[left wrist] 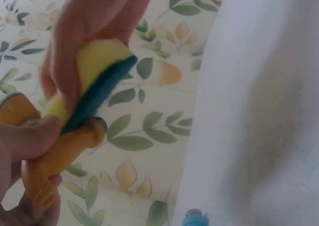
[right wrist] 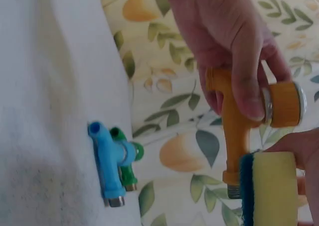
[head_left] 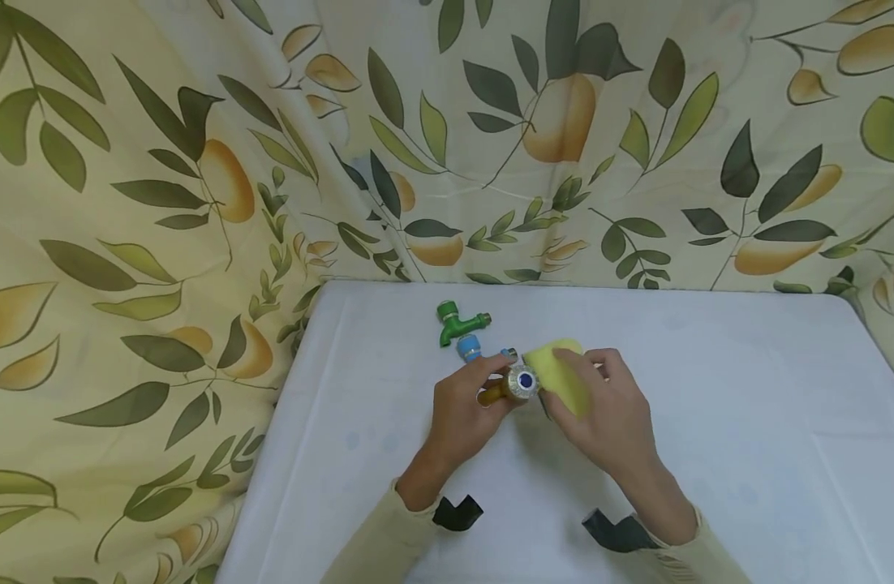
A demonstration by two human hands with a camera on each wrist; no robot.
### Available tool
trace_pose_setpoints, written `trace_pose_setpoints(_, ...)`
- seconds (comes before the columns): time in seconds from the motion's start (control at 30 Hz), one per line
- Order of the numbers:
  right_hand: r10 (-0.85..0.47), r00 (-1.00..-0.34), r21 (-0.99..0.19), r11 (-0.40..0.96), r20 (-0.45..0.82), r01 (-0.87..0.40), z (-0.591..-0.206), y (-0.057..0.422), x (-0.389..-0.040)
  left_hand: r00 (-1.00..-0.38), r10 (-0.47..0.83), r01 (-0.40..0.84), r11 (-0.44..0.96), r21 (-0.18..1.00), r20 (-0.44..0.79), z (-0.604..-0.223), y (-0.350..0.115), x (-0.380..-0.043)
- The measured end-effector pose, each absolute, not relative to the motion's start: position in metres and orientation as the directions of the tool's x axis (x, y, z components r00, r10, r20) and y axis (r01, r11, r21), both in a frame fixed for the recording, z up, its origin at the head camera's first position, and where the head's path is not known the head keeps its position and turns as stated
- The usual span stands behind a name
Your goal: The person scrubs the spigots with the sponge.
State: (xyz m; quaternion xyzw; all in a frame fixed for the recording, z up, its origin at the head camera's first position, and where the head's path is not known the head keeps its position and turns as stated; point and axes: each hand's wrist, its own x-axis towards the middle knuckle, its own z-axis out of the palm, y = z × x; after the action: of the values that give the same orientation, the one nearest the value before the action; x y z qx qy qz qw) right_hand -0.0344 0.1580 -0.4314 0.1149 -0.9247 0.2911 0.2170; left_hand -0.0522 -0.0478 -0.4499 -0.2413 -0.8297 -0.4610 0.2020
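Note:
My left hand [head_left: 462, 414] grips an orange water tap [right wrist: 237, 129], thumb and fingers around its body near the knob. In the head view the tap's round knob end [head_left: 522, 381], with a dark blue centre, faces up toward the camera. A yellow sponge [head_left: 556, 369] is pinched in my right hand [head_left: 615, 418]. Its dark green scouring side [left wrist: 102, 94] lies against the tap's spout or pipe end in the left wrist view. The right wrist view shows the sponge beside the tap's metal threaded end [right wrist: 234, 191].
Beyond the hands, a blue tap [head_left: 469, 347] and a green tap [head_left: 457, 326] lie close together on the white-covered table [head_left: 746, 389]. Leaf-and-fruit patterned cloth [head_left: 199, 243] hangs behind and to the left. Black straps [head_left: 457, 513] circle the wrists.

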Motion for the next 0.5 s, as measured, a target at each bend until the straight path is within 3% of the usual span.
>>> trace_pose_setpoints(0.3, -0.092, -0.833, -0.425, 0.826, 0.545, -0.37, -0.4343, 0.1602, -0.0413, -0.834, 0.193, 0.546, 0.426, 0.722, 0.517, -0.448, -0.0484, -0.0479)
trace_pose_setpoints(0.5, -0.147, -0.806, -0.413, 0.798, 0.573, -0.439, -0.4367, 0.1594, -0.0407, -0.887, 0.122, 0.46, 0.299, 0.836, 0.445, -0.4447, -0.0503, -0.0492)
